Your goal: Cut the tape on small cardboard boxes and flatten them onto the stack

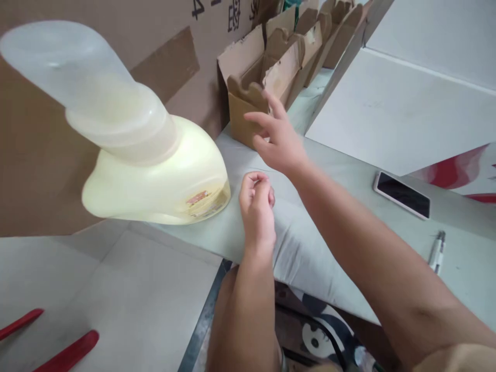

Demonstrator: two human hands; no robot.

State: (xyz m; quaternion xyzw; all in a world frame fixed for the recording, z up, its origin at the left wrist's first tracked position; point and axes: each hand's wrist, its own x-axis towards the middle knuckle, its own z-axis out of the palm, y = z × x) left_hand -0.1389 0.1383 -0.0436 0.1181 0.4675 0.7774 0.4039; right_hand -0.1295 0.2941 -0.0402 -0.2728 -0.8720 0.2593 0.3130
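Observation:
My left hand (258, 204) is over the pale cloth-covered table (234, 235), its fingers curled closed; whatever they may hold is hidden. Further forward, my right hand (278, 135) reaches to the front small cardboard box (242, 116), fingers spread and nothing seen in them. Its index fingertip is near the box's raised edge; touching or apart, I cannot tell. Left of my hands stands a large, pale yellow, translucent plastic container (155, 188) with a whitish upper part and a small label low on its side.
More open cardboard boxes (329, 51) line up behind the front one. A big cardboard carton (163, 62) rises at the left. On the right lie a phone (402, 195) and a white pen-like item (437, 253). Red bars (70, 354) show at lower left.

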